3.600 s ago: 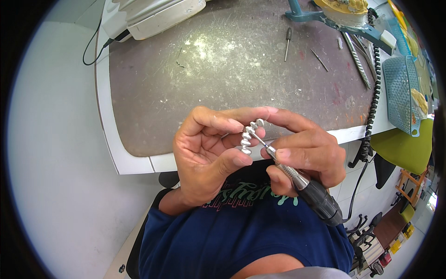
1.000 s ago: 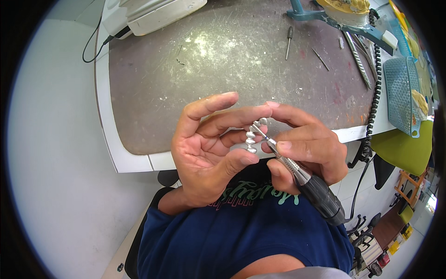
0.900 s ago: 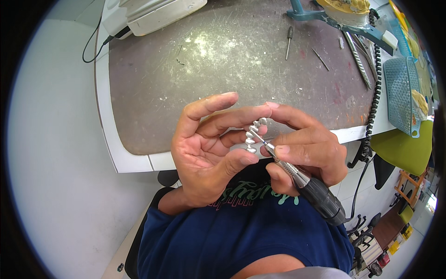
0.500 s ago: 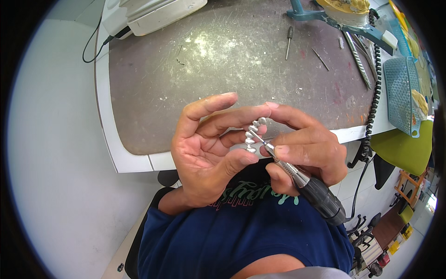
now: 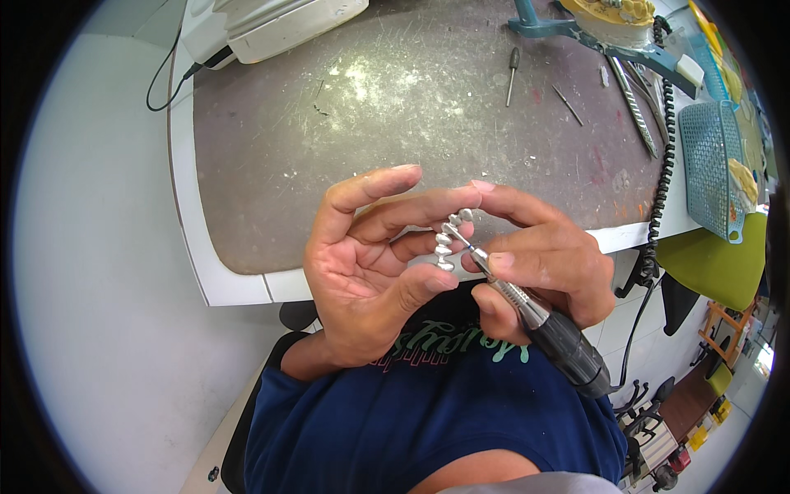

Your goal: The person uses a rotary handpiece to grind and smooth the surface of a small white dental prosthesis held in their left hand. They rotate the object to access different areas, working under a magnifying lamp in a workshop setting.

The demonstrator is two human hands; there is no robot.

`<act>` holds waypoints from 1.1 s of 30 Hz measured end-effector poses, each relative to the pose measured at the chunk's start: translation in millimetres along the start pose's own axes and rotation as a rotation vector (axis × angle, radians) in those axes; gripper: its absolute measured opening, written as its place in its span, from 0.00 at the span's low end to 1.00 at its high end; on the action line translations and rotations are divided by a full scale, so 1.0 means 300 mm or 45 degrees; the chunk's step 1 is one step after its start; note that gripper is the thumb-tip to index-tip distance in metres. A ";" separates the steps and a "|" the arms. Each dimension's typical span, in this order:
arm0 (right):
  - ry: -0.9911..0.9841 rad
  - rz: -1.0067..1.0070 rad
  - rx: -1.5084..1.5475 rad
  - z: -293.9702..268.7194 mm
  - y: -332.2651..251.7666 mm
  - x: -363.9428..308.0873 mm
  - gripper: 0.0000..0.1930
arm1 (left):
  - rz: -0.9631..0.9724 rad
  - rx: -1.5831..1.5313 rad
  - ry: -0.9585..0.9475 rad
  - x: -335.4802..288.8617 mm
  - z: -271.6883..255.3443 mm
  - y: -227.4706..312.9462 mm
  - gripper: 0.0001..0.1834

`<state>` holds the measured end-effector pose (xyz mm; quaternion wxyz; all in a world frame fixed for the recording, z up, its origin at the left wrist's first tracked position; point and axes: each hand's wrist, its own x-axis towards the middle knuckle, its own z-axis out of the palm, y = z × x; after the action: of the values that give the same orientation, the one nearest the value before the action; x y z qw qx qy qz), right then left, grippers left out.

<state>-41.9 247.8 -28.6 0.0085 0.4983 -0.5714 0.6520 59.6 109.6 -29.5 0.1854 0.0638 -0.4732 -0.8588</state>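
My left hand point(image 5: 362, 255) pinches a silvery metal dental bridge point(image 5: 443, 240), a curved row of several tooth shapes, between the thumb and a finger. The other fingers of that hand are curled or raised. In my right hand point(image 5: 547, 263) is a handpiece point(image 5: 568, 350) with a black body and a metal nose, gripped like a pen. Its thin bur point(image 5: 461, 238) reaches the inner side of the bridge; whether it touches cannot be made out. My right index fingertip rests against a left fingertip above the bridge.
On the scratched bench top point(image 5: 271, 165) lie a loose grinding bur point(image 5: 513, 76), a thin bur point(image 5: 568, 105) and metal tweezers point(image 5: 632, 107). A blue articulator point(image 5: 551, 29) holds a yellow cast point(image 5: 613, 20). A coiled black cord point(image 5: 665, 156) runs beside a blue basket point(image 5: 712, 165). A white machine point(image 5: 288, 29) stands at far left.
The bur tip has shifted slightly up along the bridge, and the handpiece has tilted a little with my right hand. My left hand is almost still.
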 end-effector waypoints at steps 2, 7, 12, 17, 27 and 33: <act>0.059 0.068 0.020 0.007 -0.013 0.002 0.13 | -0.044 0.009 0.053 -0.001 0.010 0.008 0.44; 0.098 0.135 0.024 0.015 -0.023 0.002 0.13 | -0.029 0.002 0.041 0.000 0.007 0.008 0.44; 0.099 0.123 0.022 0.015 -0.020 0.003 0.13 | -0.016 0.005 0.040 -0.001 0.006 0.006 0.44; 0.103 0.141 0.041 0.016 -0.027 0.005 0.13 | -0.017 0.002 0.052 -0.002 0.008 0.006 0.44; 0.073 0.137 0.058 0.006 -0.028 0.006 0.13 | -0.018 -0.005 0.058 -0.002 0.011 0.007 0.44; 0.091 0.122 0.054 0.014 -0.026 0.008 0.13 | -0.010 -0.017 0.055 -0.003 0.010 0.007 0.44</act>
<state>-35.9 245.9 -22.0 -0.0129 0.4469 -0.5800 0.6810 60.2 111.3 -26.3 0.1926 0.0828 -0.4633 -0.8610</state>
